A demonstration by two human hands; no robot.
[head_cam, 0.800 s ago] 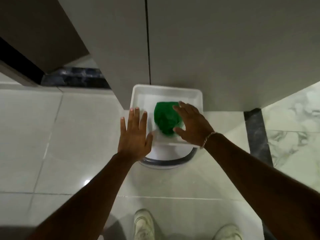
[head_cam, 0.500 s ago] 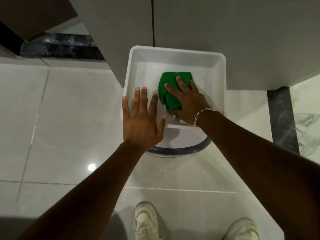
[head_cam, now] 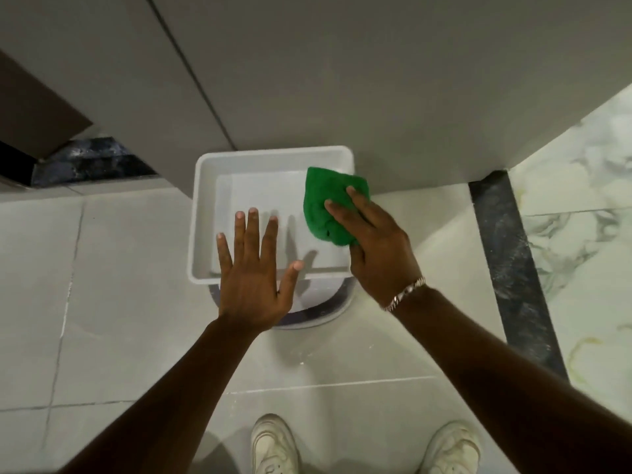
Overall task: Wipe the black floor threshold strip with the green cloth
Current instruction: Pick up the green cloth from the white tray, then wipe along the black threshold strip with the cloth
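The right hand (head_cam: 379, 248) has carried the green cloth (head_cam: 330, 205), pinched in its grip, from the tray's (head_cam: 205, 213) middle to its right rim, nearer the black strip (head_cam: 509, 265), while the left hand (head_cam: 254, 271) stays spread flat.

Fuzzy green cloth (head_cam: 328, 206), glossy tiles (head_cam: 113, 268)

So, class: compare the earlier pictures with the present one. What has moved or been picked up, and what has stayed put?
The right hand closed on the green cloth in the white tray and has carried it to the tray's right edge, toward the black threshold strip. The left hand stays open and flat at the tray's near left side. The tray stays on its round stand, and the strip is unwiped.
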